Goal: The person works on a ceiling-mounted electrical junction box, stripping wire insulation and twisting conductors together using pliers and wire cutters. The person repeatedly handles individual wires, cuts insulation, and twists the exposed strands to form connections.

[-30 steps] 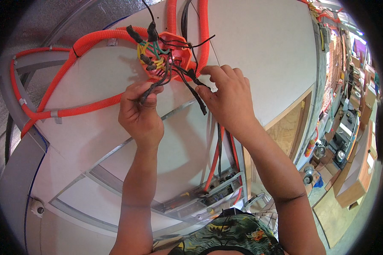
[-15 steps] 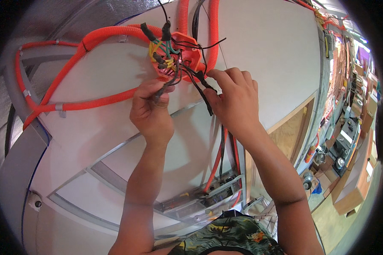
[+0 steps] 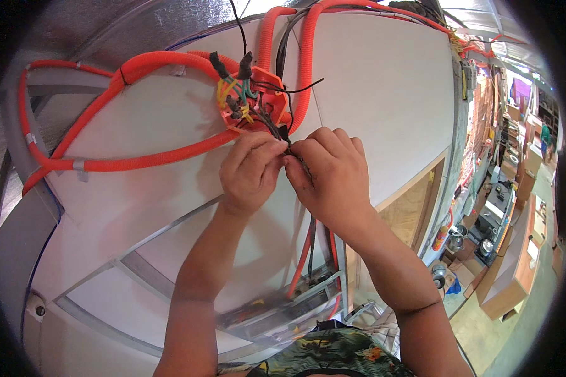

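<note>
Fingertips of your left hand (image 3: pixel 250 171) and right hand (image 3: pixel 331 177) are closed on thin black insulated wires (image 3: pixel 274 128), just below the open orange plastic junction box (image 3: pixel 275 99). You appear to be joining wires; next calls for steady pinching.

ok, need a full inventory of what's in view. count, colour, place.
Junction box: 1, orange, upper middle
Corrugated conduits: several, orange, around the box
Black wires: several, black, from the box to the fingertips
Thin wires: several, yellow and green, in the box
Wall panels: several, white, behind the box
Framed board: 1, tan, right of the forearms
Clutter: too many to count, mixed, far right
Shirt: 1, dark patterned, lower edge
Hands: 2, bare, pinching the black wires
</note>
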A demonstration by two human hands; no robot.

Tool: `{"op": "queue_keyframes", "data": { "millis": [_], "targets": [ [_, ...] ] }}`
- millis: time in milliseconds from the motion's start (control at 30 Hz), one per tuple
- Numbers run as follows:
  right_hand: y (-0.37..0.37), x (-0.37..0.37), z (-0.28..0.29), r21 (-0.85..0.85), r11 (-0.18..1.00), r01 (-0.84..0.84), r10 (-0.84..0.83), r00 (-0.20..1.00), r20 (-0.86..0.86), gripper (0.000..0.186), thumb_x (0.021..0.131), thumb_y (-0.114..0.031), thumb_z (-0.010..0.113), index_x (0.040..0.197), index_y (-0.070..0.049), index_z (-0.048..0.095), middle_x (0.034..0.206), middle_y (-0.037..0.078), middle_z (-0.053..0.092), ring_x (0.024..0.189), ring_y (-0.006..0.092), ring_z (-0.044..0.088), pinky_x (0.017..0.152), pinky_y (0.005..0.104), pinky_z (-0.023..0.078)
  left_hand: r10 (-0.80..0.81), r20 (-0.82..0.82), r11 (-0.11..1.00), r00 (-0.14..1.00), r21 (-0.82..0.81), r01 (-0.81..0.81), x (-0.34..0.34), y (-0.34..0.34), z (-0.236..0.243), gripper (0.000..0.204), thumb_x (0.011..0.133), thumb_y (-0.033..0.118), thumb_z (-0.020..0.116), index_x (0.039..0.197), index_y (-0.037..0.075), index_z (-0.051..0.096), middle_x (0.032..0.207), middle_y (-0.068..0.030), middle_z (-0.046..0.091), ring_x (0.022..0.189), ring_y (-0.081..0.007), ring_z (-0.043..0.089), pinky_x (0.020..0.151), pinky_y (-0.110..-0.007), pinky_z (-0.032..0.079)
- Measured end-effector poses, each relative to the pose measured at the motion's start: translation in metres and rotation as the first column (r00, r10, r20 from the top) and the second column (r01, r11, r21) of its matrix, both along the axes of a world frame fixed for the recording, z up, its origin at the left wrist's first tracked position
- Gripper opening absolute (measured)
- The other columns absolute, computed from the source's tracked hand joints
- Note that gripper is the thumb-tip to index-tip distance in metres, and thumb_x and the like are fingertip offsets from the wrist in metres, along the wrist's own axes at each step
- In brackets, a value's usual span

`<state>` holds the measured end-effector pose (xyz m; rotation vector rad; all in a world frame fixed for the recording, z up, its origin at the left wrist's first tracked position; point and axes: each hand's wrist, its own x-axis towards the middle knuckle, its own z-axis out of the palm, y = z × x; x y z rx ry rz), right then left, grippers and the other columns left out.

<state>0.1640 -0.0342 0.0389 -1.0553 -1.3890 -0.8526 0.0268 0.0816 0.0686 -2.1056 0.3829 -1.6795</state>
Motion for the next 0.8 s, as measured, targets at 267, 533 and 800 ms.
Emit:
{"op": "queue_keyframes", "data": {
  "millis": [267,533,800],
  "targets": [
    [0.003,-0.003,-0.004,0.040,0.999,0.009,-0.009,1.000,-0.008,0.017,0.080,-0.017,0.078,0.089,-0.011,0.065,0.085,0.004,0.056,0.082,0.0246,0.056,0.072,0.0401,0.039,0.171,0.016,0.984,0.985,0.052,-0.172,0.004,0.019,0.019,0.033,0.073,-0.007,0.078,0.104,0.003,0.073,0.103,-0.0099,0.068,0.087,-0.0281,0.069,0.074,-0.038,0.059],
    [0.007,-0.004,-0.004,0.085,0.996,-0.040,0.042,0.999,-0.018,0.017,0.080,-0.014,0.078,0.091,-0.011,0.066,0.085,0.005,0.057,0.079,0.0254,0.055,0.071,0.0397,0.040,0.181,-0.027,0.977,0.983,0.121,-0.177,0.003,0.026,0.025,0.031,0.071,-0.008,0.075,0.101,0.002,0.070,0.105,-0.0103,0.068,0.089,-0.0308,0.069,0.078,-0.040,0.058],
    [0.005,-0.008,0.000,0.035,0.899,-0.437,0.433,0.873,-0.226,0.025,0.093,-0.026,0.075,0.101,-0.002,0.071,0.086,0.004,0.066,0.075,0.0193,0.057,0.071,0.0330,0.046,-0.034,0.010,0.984,0.999,-0.175,0.036,0.007,0.026,0.016,0.033,0.074,-0.016,0.068,0.104,-0.001,0.069,0.105,-0.0137,0.071,0.091,-0.0321,0.070,0.078,-0.040,0.059]
  ]
}}
